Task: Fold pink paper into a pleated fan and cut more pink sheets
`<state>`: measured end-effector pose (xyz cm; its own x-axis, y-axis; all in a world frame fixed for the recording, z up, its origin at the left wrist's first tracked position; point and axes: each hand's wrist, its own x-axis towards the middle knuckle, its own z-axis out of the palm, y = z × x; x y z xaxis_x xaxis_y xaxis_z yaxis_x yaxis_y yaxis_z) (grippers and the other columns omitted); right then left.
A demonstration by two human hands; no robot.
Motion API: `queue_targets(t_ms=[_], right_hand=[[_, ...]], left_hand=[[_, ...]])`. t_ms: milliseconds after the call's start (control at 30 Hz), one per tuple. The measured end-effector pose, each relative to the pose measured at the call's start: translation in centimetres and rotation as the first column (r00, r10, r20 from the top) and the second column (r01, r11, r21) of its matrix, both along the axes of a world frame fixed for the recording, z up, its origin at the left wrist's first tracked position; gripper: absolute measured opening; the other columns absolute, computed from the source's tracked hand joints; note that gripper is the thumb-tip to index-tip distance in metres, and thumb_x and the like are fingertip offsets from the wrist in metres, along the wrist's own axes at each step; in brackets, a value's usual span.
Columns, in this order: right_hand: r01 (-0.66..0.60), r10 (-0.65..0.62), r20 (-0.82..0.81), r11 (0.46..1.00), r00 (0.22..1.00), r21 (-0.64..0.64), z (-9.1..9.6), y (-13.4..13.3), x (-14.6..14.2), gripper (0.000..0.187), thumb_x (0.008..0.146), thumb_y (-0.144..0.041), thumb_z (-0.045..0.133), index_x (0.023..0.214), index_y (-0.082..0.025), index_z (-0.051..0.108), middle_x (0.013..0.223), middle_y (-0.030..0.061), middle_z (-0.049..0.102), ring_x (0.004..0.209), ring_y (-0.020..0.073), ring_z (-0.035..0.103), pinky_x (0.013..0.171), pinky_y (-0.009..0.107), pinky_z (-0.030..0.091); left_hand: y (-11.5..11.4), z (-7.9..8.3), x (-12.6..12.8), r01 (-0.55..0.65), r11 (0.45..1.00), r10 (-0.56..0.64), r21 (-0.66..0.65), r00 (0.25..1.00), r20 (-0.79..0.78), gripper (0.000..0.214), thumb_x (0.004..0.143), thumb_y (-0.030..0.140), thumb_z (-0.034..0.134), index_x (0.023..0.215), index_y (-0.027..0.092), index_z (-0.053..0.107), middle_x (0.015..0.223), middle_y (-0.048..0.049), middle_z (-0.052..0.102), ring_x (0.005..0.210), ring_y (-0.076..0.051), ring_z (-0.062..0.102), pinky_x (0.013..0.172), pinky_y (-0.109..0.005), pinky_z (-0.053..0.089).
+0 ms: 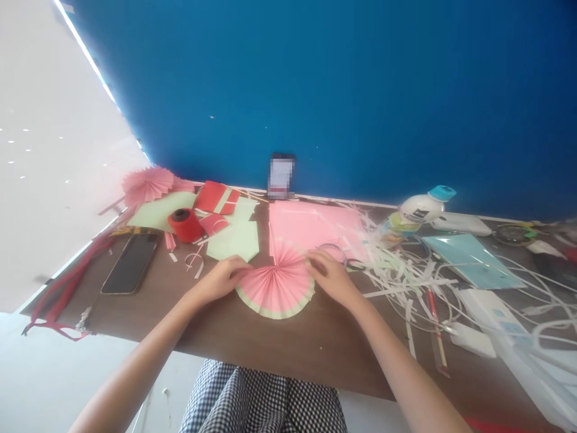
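A pleated pink paper fan (276,284) with a pale green rim lies spread in a half circle on the brown table (288,343). My left hand (222,278) pinches its left edge with fingers closed. Over on the fan's right edge, my right hand (331,275) presses down with curled fingers. Pink paper sheets (311,225) lie just behind the fan.
A black phone (130,263) and a red tape roll (184,224) sit at the left, with pale green paper (234,239) and another pink fan (148,183). White paper strips (401,264), a glue bottle (421,208), cables and a charger (471,338) crowd the right. A phone (281,175) leans on the blue wall.
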<state>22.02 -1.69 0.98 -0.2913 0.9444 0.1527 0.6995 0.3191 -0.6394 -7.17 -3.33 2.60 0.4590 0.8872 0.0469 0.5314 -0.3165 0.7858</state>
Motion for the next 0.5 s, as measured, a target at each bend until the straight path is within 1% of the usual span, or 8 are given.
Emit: queue_targets(t_ms=[67,133,167,200,267,333,433,500], right_hand=[[-0.008,0.008,0.005,1.0,1.0,-0.008,-0.1,0.3,-0.3,0.031,0.08,-0.035,0.048,0.108,-0.023,0.054,0.12,0.0062,0.051,0.116,0.023,0.043,0.097,0.042,0.036],[-0.017,0.017,0.013,1.0,1.0,-0.002,-0.4,0.4,-0.6,0.031,0.078,-0.034,0.051,0.107,-0.023,0.055,0.117,0.0065,0.053,0.116,0.024,0.042,0.097,0.043,0.034],[-0.015,0.015,0.011,1.0,1.0,0.001,-0.5,0.4,-0.7,0.031,0.077,-0.034,0.052,0.106,-0.023,0.055,0.114,0.0063,0.054,0.114,0.0241,0.043,0.096,0.044,0.035],[-0.007,0.007,0.003,1.0,1.0,0.004,-0.7,0.4,-0.7,0.03,0.077,-0.034,0.052,0.104,-0.023,0.055,0.111,0.0061,0.055,0.111,0.024,0.045,0.095,0.044,0.036],[0.011,-0.011,-0.025,1.0,1.0,0.001,-0.9,0.4,-0.7,0.029,0.075,-0.034,0.054,0.102,-0.022,0.055,0.107,0.0059,0.056,0.106,0.0235,0.048,0.092,0.042,0.038],[0.043,-0.043,-0.064,0.999,0.997,-0.012,-0.9,0.6,-0.7,0.032,0.075,-0.036,0.055,0.103,-0.021,0.054,0.105,0.0067,0.056,0.1,0.0228,0.051,0.087,0.04,0.042],[0.149,-0.154,-0.127,0.988,0.98,-0.049,-0.4,1.1,-0.7,0.036,0.077,-0.041,0.051,0.105,-0.018,0.053,0.103,0.0096,0.057,0.091,0.0223,0.055,0.08,0.039,0.046],[0.187,-0.203,-0.179,0.977,0.963,-0.106,0.2,1.6,-0.8,0.037,0.078,-0.043,0.05,0.104,-0.017,0.054,0.101,0.0098,0.058,0.091,0.0229,0.056,0.081,0.039,0.045]], left_hand=[[0.3,-0.2,0.2,-0.154,0.987,0.157,-0.038,0.983,0.092,0.028,0.078,0.029,0.048,0.101,0.02,0.061,0.1,-0.0073,0.06,0.09,-0.019,0.056,0.076,-0.031,0.044],[0.3,-0.4,0.6,-0.35,0.927,0.373,-0.136,0.9,0.224,0.036,0.074,0.034,0.055,0.106,0.018,0.058,0.108,-0.0092,0.059,0.094,-0.021,0.056,0.078,-0.032,0.044],[0.2,-0.4,0.8,-0.4,0.892,0.448,-0.212,0.846,0.288,0.038,0.073,0.036,0.057,0.106,0.016,0.058,0.109,-0.0104,0.058,0.095,-0.021,0.056,0.08,-0.033,0.043],[0.1,-0.5,1.0,-0.398,0.869,0.485,-0.296,0.805,0.343,0.039,0.073,0.038,0.058,0.104,0.014,0.059,0.108,-0.0114,0.059,0.096,-0.022,0.056,0.082,-0.033,0.042],[-0.1,-0.6,1.3,-0.3,0.855,0.479,-0.423,0.767,0.426,0.039,0.073,0.041,0.058,0.098,0.011,0.062,0.099,-0.0118,0.064,0.094,-0.023,0.057,0.084,-0.034,0.042],[-0.2,-0.8,1.5,-0.227,0.863,0.448,-0.45,0.755,0.478,0.038,0.073,0.042,0.057,0.093,0.011,0.065,0.092,-0.0102,0.066,0.092,-0.023,0.058,0.083,-0.035,0.042],[0.2,-1.2,1.8,-0.305,0.882,0.46,-0.36,0.728,0.509,0.033,0.076,0.041,0.054,0.092,0.014,0.064,0.096,-0.0084,0.065,0.094,-0.022,0.057,0.083,-0.033,0.042],[1.0,-1.3,2.0,-0.353,0.89,0.454,-0.288,0.73,0.51,0.031,0.078,0.039,0.05,0.095,0.015,0.062,0.099,-0.0076,0.063,0.096,-0.022,0.056,0.083,-0.032,0.042]])
